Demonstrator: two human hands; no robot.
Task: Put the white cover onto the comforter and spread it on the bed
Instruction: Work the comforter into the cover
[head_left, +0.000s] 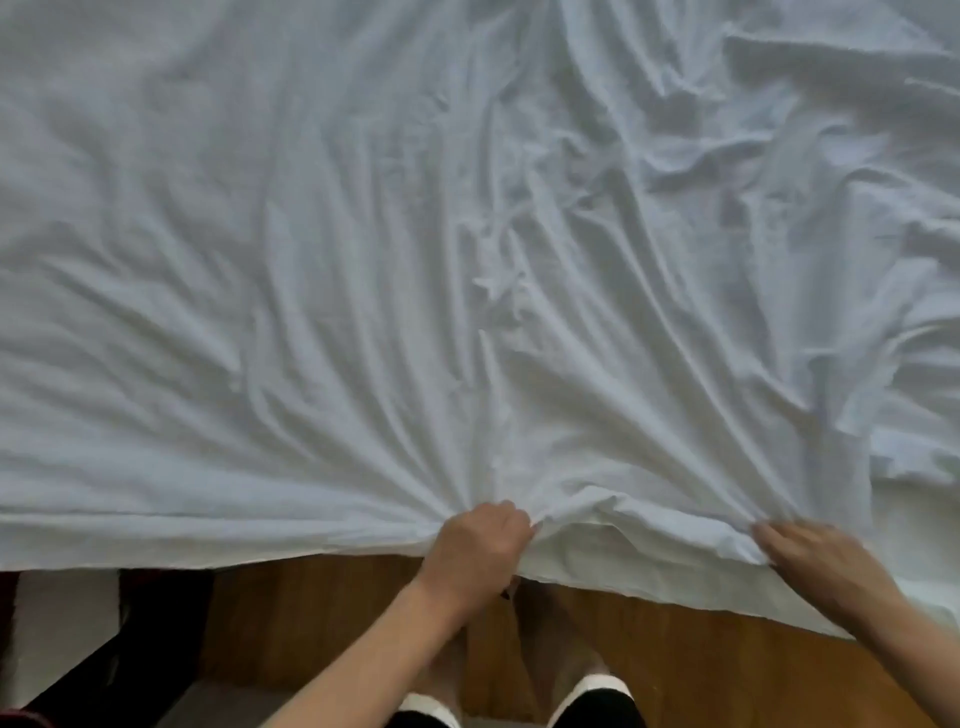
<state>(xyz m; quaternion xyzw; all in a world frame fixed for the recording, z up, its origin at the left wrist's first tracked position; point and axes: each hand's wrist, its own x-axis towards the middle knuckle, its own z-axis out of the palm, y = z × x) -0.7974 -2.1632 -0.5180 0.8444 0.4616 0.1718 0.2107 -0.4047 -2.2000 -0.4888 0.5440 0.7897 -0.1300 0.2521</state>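
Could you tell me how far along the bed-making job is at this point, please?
Done: the white cover lies spread across the bed. In hand: the left hand grips its near edge; the right hand rests on it. Left: creases fan out, and the right side stays rumpled. The comforter itself isn't visible.

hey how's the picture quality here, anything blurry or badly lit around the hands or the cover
Head view: light is dim and even, no glare; soft shadows sit in the cover's wrinkles. The right hand is motion-blurred at the fingers; the left hand, gripping the cover's edge, is sharper. The wide lens bows that edge. The floor lies in shade.
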